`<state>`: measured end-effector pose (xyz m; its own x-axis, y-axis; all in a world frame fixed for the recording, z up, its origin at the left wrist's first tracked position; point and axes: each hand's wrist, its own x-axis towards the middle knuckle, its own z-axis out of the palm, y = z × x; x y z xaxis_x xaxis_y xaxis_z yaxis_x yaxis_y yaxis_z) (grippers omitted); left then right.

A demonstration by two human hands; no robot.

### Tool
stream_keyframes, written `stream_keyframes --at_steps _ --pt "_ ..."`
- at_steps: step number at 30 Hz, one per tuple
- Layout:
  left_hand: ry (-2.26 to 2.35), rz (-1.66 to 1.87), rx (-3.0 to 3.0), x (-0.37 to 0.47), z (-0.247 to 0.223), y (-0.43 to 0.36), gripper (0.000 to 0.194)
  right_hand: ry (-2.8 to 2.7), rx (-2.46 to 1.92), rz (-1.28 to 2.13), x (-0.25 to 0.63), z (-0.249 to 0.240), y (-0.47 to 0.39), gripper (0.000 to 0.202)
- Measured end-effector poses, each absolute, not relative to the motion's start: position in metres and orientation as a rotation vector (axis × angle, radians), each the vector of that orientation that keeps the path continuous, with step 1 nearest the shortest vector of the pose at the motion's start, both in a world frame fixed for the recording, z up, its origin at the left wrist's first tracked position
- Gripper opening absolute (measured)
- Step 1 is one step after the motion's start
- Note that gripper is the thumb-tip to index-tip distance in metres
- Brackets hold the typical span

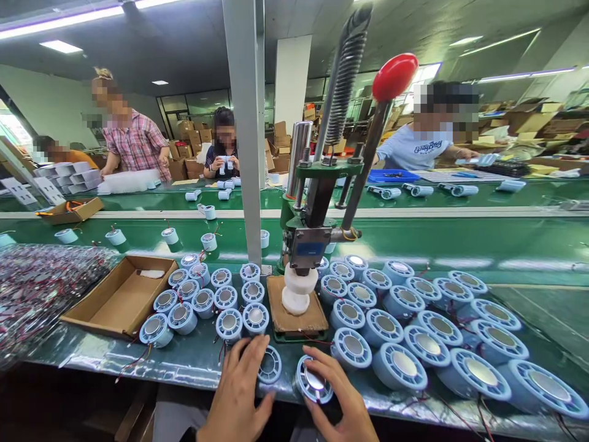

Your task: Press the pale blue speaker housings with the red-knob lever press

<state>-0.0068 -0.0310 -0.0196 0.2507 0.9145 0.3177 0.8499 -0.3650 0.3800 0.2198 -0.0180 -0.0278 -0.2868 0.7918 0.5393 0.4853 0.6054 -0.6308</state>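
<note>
Nearest the camera, at the lower centre of the frame, a left hand [240,393] is spread fairly wide beside a round housing with a darker centre [271,366]; the left part of that piece is covered by the fingers, so whether it is gripped or only touched cannot be told. Just to its right in the frame, a blue housing with a shiny centre [313,379] is held between the thumb and fingers of the right hand [343,394], taken from its right side. Both pieces are seen on the dark green tabletop [181,363], below the hand press [307,242]. Judging by looks, each piece is light and rigid, with a smooth plastic wall that may slip slightly. It is best grasped around the outer wall, with the centre left unpressed. Thin red wires [50,294], heaped at the left of the frame and trailing from some pieces, look fragile and should not be tugged.
</note>
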Motion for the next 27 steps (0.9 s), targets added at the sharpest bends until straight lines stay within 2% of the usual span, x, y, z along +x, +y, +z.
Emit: stream_keyframes --at_steps 2,5,8,12,16,19,22,27 --pt "1.736 0.821 2.399 -0.005 -0.025 -0.032 0.079 -1.954 -1.020 0.437 0.222 -0.029 -0.019 0.042" --pt "1.814 0.957 2.306 -0.002 -0.024 -0.032 0.057 -1.937 -1.059 0.421 0.220 -0.033 -0.021 0.043" --pt "1.738 1.100 2.226 0.000 -0.011 -0.032 0.046 -1.877 -1.092 0.420 0.207 -0.034 -0.021 0.048" --pt "1.627 1.204 2.357 0.003 0.000 -0.025 0.022 -1.842 -1.122 0.455 0.187 -0.029 -0.015 0.047" --pt "1.580 1.484 2.291 0.006 -0.001 -0.018 0.020 -1.834 -1.134 0.449 0.186 -0.028 -0.012 0.046" --pt "1.371 1.628 2.240 0.005 0.001 -0.016 0.018 -1.842 -1.124 0.432 0.196 -0.031 -0.014 0.049" --pt "1.229 1.452 2.338 -0.001 0.001 -0.017 0.026 -1.848 -1.125 0.393 0.209 -0.035 -0.018 0.047" --pt "1.312 1.109 2.373 -0.012 -0.004 -0.020 0.041 -1.865 -1.183 0.367 0.229 -0.039 -0.022 0.042"
